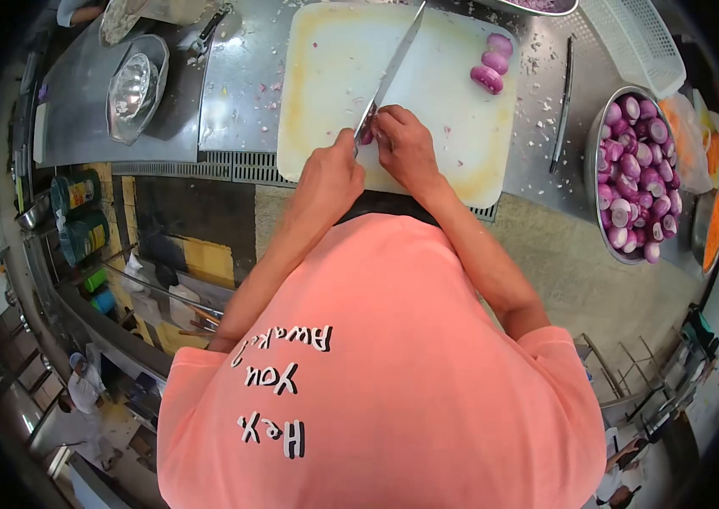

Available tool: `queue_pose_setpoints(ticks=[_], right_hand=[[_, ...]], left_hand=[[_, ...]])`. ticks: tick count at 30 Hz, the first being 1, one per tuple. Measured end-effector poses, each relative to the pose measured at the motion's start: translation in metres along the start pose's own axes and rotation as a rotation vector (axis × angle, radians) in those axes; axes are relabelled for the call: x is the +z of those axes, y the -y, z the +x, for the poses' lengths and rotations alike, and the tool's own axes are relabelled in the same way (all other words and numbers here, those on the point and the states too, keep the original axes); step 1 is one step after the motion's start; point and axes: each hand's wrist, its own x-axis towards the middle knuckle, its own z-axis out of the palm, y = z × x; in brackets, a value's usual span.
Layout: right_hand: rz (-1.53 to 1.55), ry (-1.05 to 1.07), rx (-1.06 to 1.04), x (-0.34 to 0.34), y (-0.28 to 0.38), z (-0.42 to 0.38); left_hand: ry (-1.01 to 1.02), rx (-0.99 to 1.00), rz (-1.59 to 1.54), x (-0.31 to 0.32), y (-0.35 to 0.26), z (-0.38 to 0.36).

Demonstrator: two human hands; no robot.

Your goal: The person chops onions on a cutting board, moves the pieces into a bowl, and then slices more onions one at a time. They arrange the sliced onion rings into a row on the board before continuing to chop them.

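Observation:
My left hand point(330, 174) is closed around the handle of a kitchen knife point(397, 63), whose long blade points up and away over the white cutting board point(317, 93). Close beside it, my right hand point(408, 146) pinches a small red onion point(366, 135) against the near part of the blade. Most of that onion is hidden by the fingers. Several peeled red onion pieces point(495, 61) lie in a row at the board's far right. Small purple scraps are scattered on the board.
A metal bowl heaped with red onions point(638, 178) stands at the right, below a white plastic basket point(635, 42). A dark rod point(562, 106) lies beside the board. At the left are a clear faceted bowl point(136, 89) and another knife point(211, 27). A drain grate point(241, 167) edges the counter.

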Motion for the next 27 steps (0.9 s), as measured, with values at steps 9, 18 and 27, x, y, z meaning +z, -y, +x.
queue_pose_setpoints(ticks=[9,18,27], right_hand=[[0.035,-0.005,0.011,0.006,-0.009,-0.005],[0.029,-0.007,0.187,0.003,0.001,0.002],[-0.149,0.016,-0.008,-0.011,-0.007,-0.012]], left_hand=[[0.013,0.019,0.016,-0.005,-0.011,0.001],[-0.058,0.064,-0.077,-0.029,-0.001,0.005],[-0.129,-0.115,-0.174,-0.019,0.054,0.022]])
